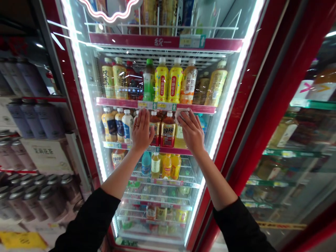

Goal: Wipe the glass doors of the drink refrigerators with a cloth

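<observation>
My left hand [142, 130] lies flat, its fingers stretched upward and close together, against what looks like the glass door of a lit drinks fridge. Under the fingers of my right hand [193, 133] is a pale crumpled wipe [180, 114], pressed to the same surface. Both hands are at the height of a pink shelf edge [118, 102]. Behind them stand brown bottles with red labels [168, 131], partly covered by my left hand. Yellow bottles [161, 82] stand on the shelf above.
A red door frame [244, 115] borders the fridge, with bright light strips [82, 91] inside. To the left, shelves hold lidded purple-grey bottles [48, 115] and a yellow sign [22, 240]. Another glass-fronted fridge with green-edged shelves [286, 153] is at right.
</observation>
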Available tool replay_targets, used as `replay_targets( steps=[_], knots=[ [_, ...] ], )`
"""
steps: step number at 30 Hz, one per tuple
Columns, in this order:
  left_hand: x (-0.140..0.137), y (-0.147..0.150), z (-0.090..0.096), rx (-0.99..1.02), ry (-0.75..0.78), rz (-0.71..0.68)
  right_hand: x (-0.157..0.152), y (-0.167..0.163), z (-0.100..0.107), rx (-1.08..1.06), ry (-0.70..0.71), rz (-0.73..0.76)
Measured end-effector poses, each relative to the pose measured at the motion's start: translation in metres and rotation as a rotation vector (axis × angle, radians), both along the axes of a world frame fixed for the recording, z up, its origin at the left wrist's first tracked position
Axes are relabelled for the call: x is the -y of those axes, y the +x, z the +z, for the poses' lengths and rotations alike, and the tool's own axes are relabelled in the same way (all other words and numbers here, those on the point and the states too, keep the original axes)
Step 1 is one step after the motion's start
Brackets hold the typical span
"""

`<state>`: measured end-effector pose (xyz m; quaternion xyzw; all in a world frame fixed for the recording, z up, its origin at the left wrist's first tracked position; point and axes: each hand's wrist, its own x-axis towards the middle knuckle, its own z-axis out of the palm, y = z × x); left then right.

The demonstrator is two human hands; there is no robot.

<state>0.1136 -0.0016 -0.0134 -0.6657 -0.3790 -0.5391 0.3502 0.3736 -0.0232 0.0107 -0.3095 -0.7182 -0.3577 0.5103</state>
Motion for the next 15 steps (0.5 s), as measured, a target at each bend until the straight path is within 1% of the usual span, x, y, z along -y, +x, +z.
replay_targets(
  steps=[3,5,7,9,11,13,15],
  knots=[
    [0.006,0.028,0.007,-0.09,0.011,-0.033,-0.005,-0.014,0.008,-0.077,-0.004,-0.04],
    [0.008,0.046,0.01,-0.109,-0.012,-0.05,-0.006,-0.024,0.013,-0.069,-0.025,-0.033],
    [0.007,0.061,0.011,-0.087,-0.043,-0.059,-0.005,-0.026,0.012,-0.023,-0.05,-0.018],
    [0.004,0.071,0.008,-0.051,-0.074,-0.063,-0.001,-0.019,0.006,0.038,-0.088,-0.013],
    [0.0,0.078,0.004,-0.023,-0.101,-0.067,0.004,-0.004,-0.003,0.08,-0.126,-0.024],
    [-0.003,0.081,0.0,-0.006,-0.114,-0.073,0.009,0.011,-0.011,0.053,-0.14,-0.061],
    [-0.006,0.082,-0.002,-0.001,-0.106,-0.076,0.009,0.02,-0.013,-0.031,-0.127,-0.107]
  ],
)
